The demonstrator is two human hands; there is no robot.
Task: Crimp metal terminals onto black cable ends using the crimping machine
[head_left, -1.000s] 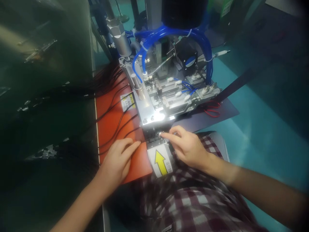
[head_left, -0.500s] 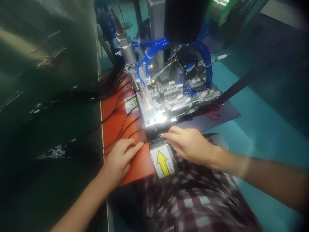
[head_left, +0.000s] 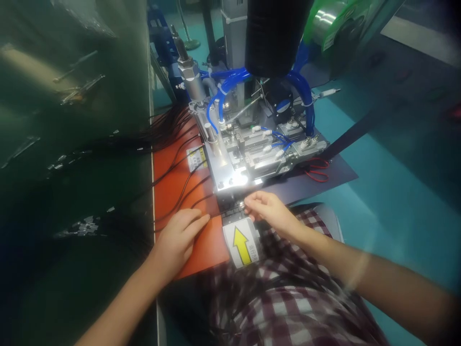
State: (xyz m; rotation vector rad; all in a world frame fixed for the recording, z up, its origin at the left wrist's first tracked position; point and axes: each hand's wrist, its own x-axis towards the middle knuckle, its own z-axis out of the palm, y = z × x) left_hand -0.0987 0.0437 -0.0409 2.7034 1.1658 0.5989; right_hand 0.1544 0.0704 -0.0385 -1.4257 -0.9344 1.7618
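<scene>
My left hand point(head_left: 178, 236) lies on the orange mat point(head_left: 169, 192), its fingers stretched forward and pressing a thin black cable point(head_left: 213, 214) that runs right into the black fixture slot point(head_left: 232, 210). My right hand point(head_left: 268, 210) is pinched at the slot's right side, fingertips closed on the small metal end of the cable. Just in front of the slot sits a white label with a yellow arrow point(head_left: 240, 244). Behind it stands the metal machine point(head_left: 248, 149) with blue air hoses point(head_left: 230, 79).
Several loose black cables point(head_left: 169, 139) fan out across the orange mat and onto the dark bench at left. Red wires point(head_left: 317, 170) lie on a dark sheet to the right. A green reel point(head_left: 334, 21) stands at the back. My plaid-clad lap point(head_left: 284, 302) fills the foreground.
My right hand has drawn in slightly toward the slot and pinched tighter. The left hand has stayed on the cable. The view has shifted a little.
</scene>
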